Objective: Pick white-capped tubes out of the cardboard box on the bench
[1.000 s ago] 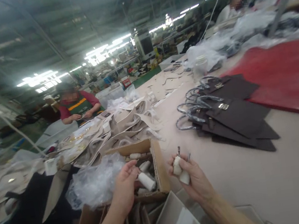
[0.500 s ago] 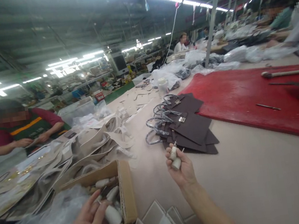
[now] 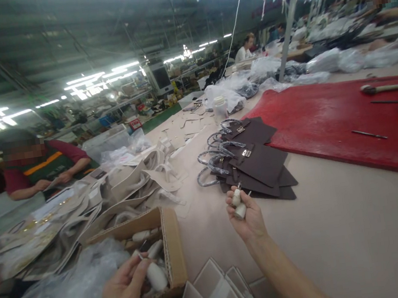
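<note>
My left hand is over the cardboard box, thumb and fingers pinched at the thin end of a white bell-shaped piece. More pale pieces of that kind lie in the box. In my right hand, held palm up above the table, the fingers are curled around two small cream-coloured bell-shaped pieces with thin ends sticking out. Just beyond it lies an overlapping stack of dark brown bag panels with wrapped handles and metal clasps.
Clear plastic film hangs over the box's left side. Beige bag parts pile up behind it. Light grey panels stand in front of me. Right of the stack lies a red mat with tools. A co-worker sits at left.
My left hand's index finger, stretched out before, has drawn in to a pinch at the white piece. My right hand still holds its pieces. The whole view has shifted slightly.
</note>
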Tool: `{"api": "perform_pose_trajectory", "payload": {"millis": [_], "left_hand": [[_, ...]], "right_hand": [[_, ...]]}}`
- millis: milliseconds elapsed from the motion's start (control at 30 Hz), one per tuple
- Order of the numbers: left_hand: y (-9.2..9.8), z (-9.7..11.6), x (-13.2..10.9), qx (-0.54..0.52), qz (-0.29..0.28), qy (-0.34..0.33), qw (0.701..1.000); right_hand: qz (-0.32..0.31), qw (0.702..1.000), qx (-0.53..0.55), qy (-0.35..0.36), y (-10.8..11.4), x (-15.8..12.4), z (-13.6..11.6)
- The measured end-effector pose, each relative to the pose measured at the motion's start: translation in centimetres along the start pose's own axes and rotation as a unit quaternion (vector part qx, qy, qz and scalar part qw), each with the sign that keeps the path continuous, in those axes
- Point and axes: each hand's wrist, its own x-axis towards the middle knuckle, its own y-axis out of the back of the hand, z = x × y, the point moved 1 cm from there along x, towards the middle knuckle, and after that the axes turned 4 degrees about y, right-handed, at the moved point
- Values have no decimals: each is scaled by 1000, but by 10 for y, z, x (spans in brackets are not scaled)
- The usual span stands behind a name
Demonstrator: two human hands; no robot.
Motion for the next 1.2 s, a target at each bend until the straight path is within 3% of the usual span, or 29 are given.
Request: {"api": "perform_pose_trajectory", "payload": {"millis": [100, 233, 367, 533, 633, 700, 767, 833, 1000, 1100, 1200], "left_hand": [[2, -4, 2, -20, -55, 17, 998], [2, -4, -1, -26, -83, -50, 995], [0, -12, 7, -66, -74, -60, 993], [-1, -21, 15, -114, -67, -43, 990], [0, -19, 14, -149, -70, -30, 986], [0, -17, 15, -162, -68, -22, 984], [0, -14, 15, -173, -61, -12, 983], [-1, -13, 15, -187, -51, 1, 981], [-6, -11, 19, -210, -18, 69, 975], [-1, -5, 31, -206, -2, 125, 971], [10, 9, 56, -114, -30, 96, 988]], "right_hand": [[7, 1000, -13, -7, -1, -2, 0], [0, 999, -17, -35, -5, -8, 1], [0, 997, -72, -39, -18, -9, 11], [-28, 986, -159, -35, -75, -23, 26], [-119, 980, -158, -28, -116, -32, 40], [-200, 967, -154, -17, -129, -36, 50], [-262, 951, -162, 3, -125, -37, 61], [-285, 941, -183, 10, -106, -35, 72], [-242, 942, -229, -54, -58, -19, 88], [-263, 931, -237, -89, -56, -17, 92], [-305, 909, -255, -122, -60, -24, 97]]}}
